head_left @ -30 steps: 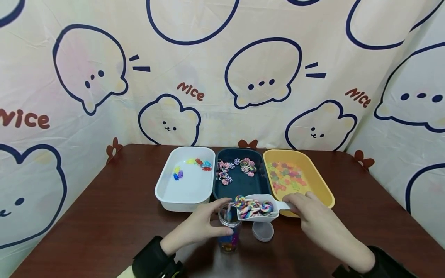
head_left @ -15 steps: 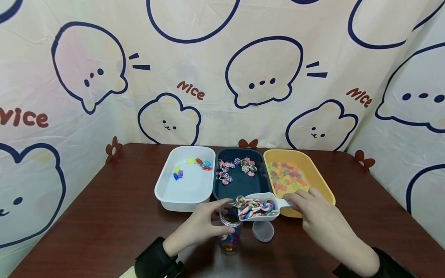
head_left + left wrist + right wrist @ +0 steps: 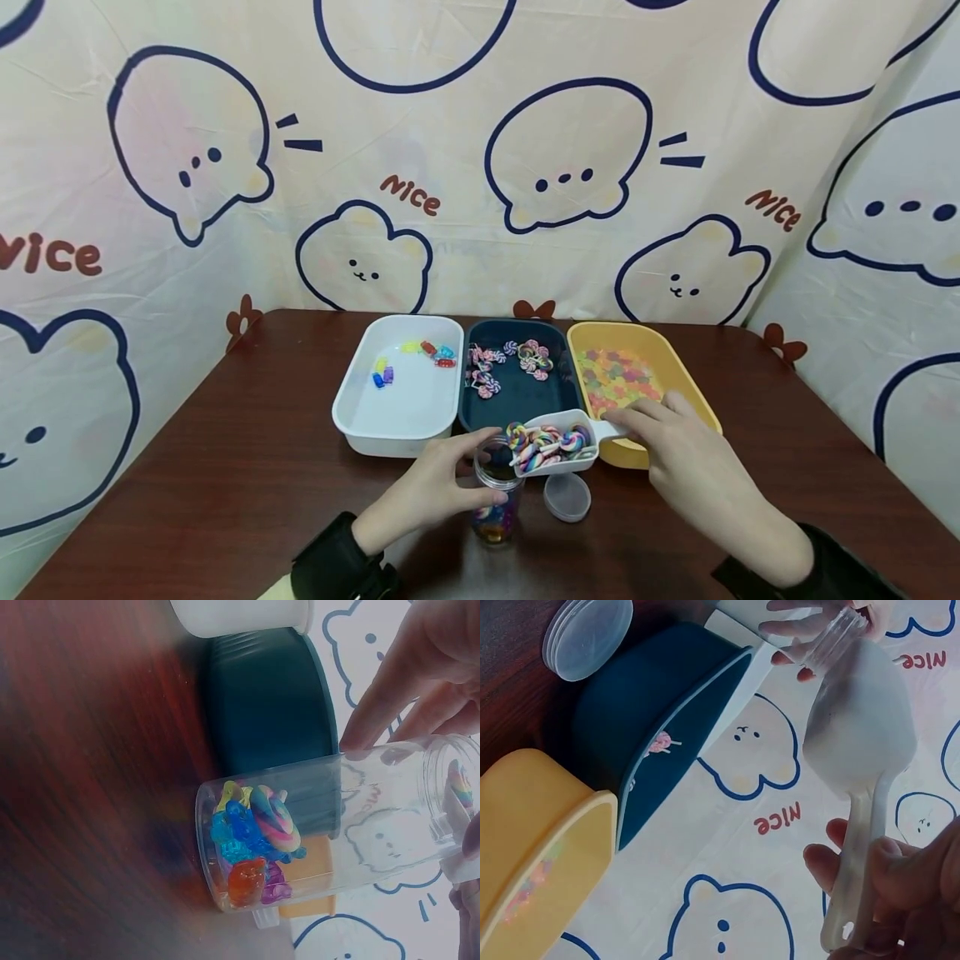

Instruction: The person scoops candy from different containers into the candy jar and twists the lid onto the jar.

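My left hand [image 3: 435,487] grips a clear plastic jar [image 3: 497,492] near its mouth, thumb on one side and fingers on the other. In the left wrist view the jar stands uncapped, with several coloured gummy-bear-like pieces [image 3: 244,836] and a swirl lollipop [image 3: 275,817] at its bottom. My right hand [image 3: 693,467] holds a white scoop [image 3: 862,720] by its handle. Swirl lollipops [image 3: 547,447] fill the scoop, whose front edge sits at the jar's mouth. Beside the jar lies a clear round lid [image 3: 567,498].
Three trays stand in a row behind the hands. The white tray [image 3: 401,417] has several coloured pieces, the dark teal tray [image 3: 517,408] small swirl lollipops, and the yellow tray [image 3: 693,400] star-like gummies. A patterned cloth [image 3: 465,258] hangs behind the brown table [image 3: 247,467].
A swirl lollipop shows low in the jar where none was visible one second ago. The right hand and the scoop's handle end have risen slightly. The left hand stays on the jar.
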The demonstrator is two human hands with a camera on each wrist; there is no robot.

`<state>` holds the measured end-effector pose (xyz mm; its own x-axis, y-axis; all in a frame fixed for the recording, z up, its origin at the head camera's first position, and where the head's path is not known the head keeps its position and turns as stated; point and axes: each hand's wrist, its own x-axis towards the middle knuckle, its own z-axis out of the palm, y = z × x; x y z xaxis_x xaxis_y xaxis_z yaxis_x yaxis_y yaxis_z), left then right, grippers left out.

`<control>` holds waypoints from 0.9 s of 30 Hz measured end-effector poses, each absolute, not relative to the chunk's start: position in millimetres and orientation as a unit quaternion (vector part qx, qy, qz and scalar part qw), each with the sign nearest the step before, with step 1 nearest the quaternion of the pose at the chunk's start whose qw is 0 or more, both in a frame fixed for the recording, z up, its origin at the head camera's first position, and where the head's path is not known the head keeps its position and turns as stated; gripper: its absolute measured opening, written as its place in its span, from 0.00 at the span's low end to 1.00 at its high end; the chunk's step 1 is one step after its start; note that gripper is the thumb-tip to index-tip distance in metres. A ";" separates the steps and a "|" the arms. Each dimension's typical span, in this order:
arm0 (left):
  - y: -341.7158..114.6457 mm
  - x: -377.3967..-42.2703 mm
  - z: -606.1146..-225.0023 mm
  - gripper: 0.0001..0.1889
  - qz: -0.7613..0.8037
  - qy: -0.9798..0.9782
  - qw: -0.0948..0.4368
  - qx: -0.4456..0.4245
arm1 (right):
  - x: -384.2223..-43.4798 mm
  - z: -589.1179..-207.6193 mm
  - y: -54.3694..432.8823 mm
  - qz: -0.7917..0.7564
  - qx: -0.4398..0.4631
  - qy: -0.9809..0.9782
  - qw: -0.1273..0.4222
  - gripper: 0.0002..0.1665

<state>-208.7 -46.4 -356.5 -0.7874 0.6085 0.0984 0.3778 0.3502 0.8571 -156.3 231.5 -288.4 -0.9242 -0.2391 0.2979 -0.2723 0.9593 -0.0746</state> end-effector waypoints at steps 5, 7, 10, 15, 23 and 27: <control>-46.5 -207.9 -356.4 0.35 0.482 0.814 0.125 0.299 | -155.3 -286.8 231.8 0.056 0.136 -0.977 0.154 0.24; -46.2 -207.8 -356.1 0.35 0.482 0.815 0.124 0.297 | -155.4 -286.1 232.0 0.056 0.136 -0.976 0.158 0.25; -45.4 -208.1 -355.9 0.35 0.484 0.813 0.126 0.297 | -156.1 -285.1 232.0 0.057 0.136 -0.976 0.160 0.25; -44.5 -208.1 -355.6 0.35 0.483 0.815 0.123 0.295 | -157.5 -284.8 232.1 0.065 0.132 -0.976 0.160 0.23; -44.3 -208.0 -355.2 0.36 0.473 0.821 0.115 0.300 | -156.4 -284.7 231.9 0.072 0.125 -0.976 0.165 0.18; -44.4 -207.5 -354.9 0.36 0.469 0.824 0.114 0.299 | -155.2 -284.1 231.0 0.067 0.129 -0.973 0.178 0.20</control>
